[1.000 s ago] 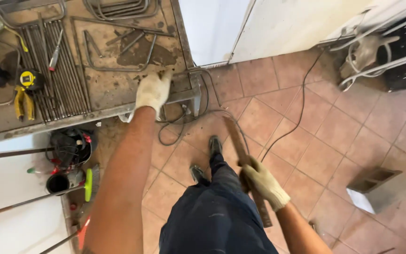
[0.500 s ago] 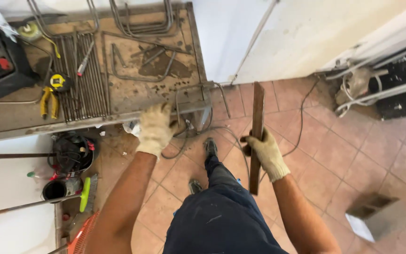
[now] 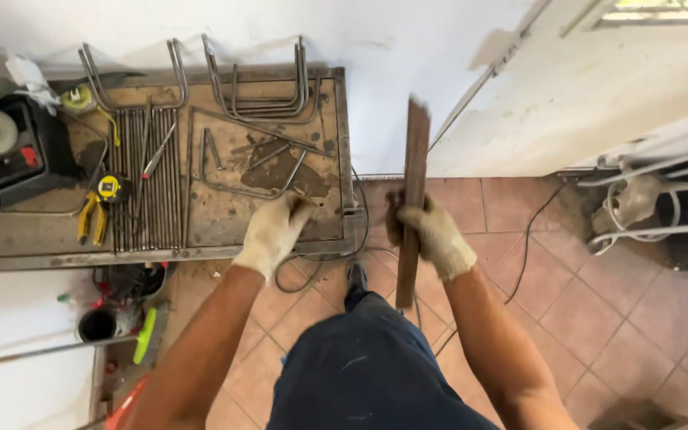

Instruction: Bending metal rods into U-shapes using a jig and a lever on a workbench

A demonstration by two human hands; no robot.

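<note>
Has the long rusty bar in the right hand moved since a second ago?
Yes. The rusty bar has risen from low over the floor tiles to upright beside the workbench corner, gripped by the right hand.

You have a single view, from the camera worn on your head, so no second view shares any of the scene. It looks steeply down past your own legs onto the tiled floor (image 3: 599, 318), tipping slightly forward so the white wall (image 3: 408, 48) closes the top of the picture. Your forearms enter from the bottom edge and reach up to mid-frame, which puts the camera close above your hands. The metal workbench (image 3: 201, 215) fills the upper left, seen from above, near you.
</note>
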